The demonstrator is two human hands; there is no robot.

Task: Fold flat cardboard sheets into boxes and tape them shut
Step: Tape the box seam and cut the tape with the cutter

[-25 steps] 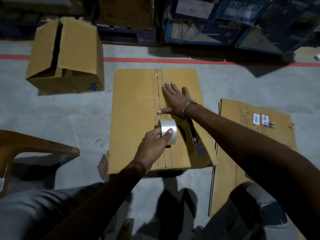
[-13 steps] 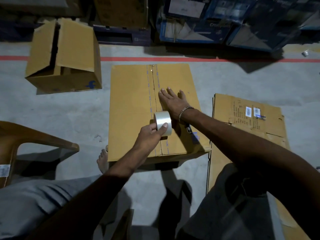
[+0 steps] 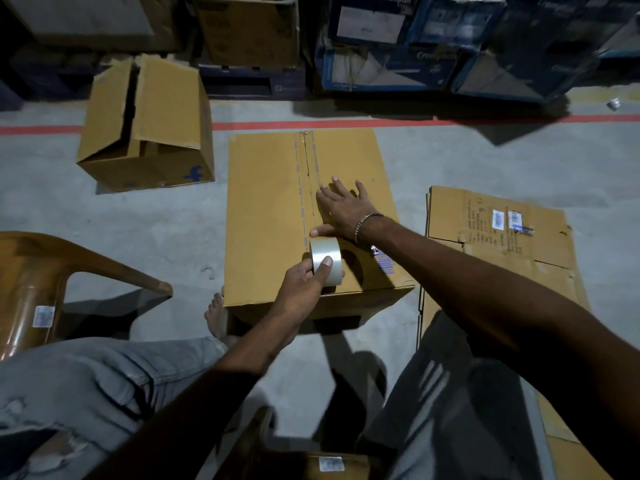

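Note:
A folded brown cardboard box (image 3: 270, 209) stands on the floor in front of me, its top flaps closed along a centre seam. My left hand (image 3: 306, 282) grips a roll of clear tape (image 3: 325, 259) standing on the box top near its front edge, over the seam. My right hand (image 3: 341, 211) lies flat with straight fingers on the right flap just beyond the roll, thumb beside the seam. A dark tool that lay on the box is hidden under my right wrist.
A second box (image 3: 149, 129) with open flaps lies on its side at the back left. Flat cardboard sheets (image 3: 498, 244) are stacked on the floor to the right. A brown plastic chair (image 3: 52, 271) stands at left. Stacked cartons (image 3: 398, 46) line the back beyond a red floor line.
My left hand has drawn the tape roll toward the box's front edge. My right hand slid back along the seam after it. The view has shifted slightly.

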